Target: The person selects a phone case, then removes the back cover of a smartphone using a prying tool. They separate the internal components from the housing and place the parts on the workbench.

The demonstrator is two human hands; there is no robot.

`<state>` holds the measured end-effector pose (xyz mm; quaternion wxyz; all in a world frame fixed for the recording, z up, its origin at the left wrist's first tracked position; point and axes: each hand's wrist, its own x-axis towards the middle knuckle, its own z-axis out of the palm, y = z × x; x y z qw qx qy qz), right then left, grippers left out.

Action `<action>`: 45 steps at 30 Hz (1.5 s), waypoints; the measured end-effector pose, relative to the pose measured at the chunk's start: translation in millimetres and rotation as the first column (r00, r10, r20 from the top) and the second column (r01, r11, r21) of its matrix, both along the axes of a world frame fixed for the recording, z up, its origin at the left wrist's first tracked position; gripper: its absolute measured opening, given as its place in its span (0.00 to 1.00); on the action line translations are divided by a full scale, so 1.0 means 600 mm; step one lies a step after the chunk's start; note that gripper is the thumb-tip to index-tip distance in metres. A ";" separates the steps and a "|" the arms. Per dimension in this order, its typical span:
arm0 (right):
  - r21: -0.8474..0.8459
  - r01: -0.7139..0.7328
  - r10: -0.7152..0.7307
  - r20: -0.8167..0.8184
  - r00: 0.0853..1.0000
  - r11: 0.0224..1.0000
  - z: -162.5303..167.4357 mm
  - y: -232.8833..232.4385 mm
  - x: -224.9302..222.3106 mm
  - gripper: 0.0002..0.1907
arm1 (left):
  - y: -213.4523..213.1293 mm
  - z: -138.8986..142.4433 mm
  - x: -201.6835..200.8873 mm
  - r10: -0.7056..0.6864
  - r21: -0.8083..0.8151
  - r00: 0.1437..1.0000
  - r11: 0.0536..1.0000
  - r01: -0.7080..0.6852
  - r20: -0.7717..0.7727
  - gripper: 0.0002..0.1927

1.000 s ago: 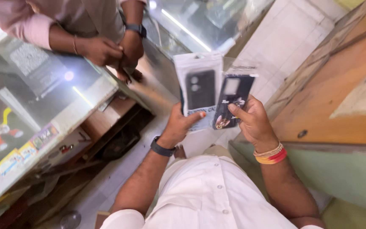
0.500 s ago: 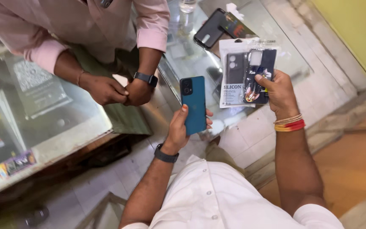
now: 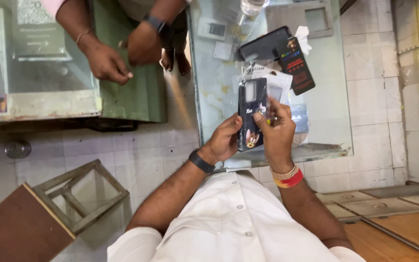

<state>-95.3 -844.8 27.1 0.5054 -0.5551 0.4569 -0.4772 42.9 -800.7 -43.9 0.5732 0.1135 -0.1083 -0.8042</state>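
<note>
— Nearest?
— Left hand and right hand, fingers curled, both clasping a dark blue phone case in clear plastic wrap, held upright above the glass tabletop.
— Beyond?
— Black phone cover and black packet lying on the glass; farther, another person's hands.
</note>
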 end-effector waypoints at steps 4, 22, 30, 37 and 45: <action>0.064 0.011 -0.020 0.137 0.990 0.998 0.002 0.018 0.011 0.20 | 0.009 0.028 0.020 0.017 -0.026 1.000 1.000 -0.016 0.025 0.29; -0.424 -0.408 0.166 -0.500 0.850 0.809 0.049 0.122 -0.021 0.36 | 0.036 0.132 0.092 0.076 -0.141 0.878 0.990 -0.010 0.473 0.62; -0.332 -0.319 0.172 -0.403 0.899 0.888 0.001 0.133 -0.057 0.34 | 0.038 0.148 0.065 0.153 -0.181 0.682 0.983 -0.031 0.715 0.61; -0.166 -0.243 0.198 -0.249 0.948 0.956 -0.025 0.131 -0.066 0.31 | 0.037 0.140 0.050 0.438 -0.468 0.440 0.883 -0.046 0.784 0.59; -0.358 -0.313 0.167 -0.385 0.908 0.880 -0.014 0.122 -0.061 0.33 | 0.031 0.130 0.046 0.357 -0.348 0.528 0.930 -0.122 0.770 0.60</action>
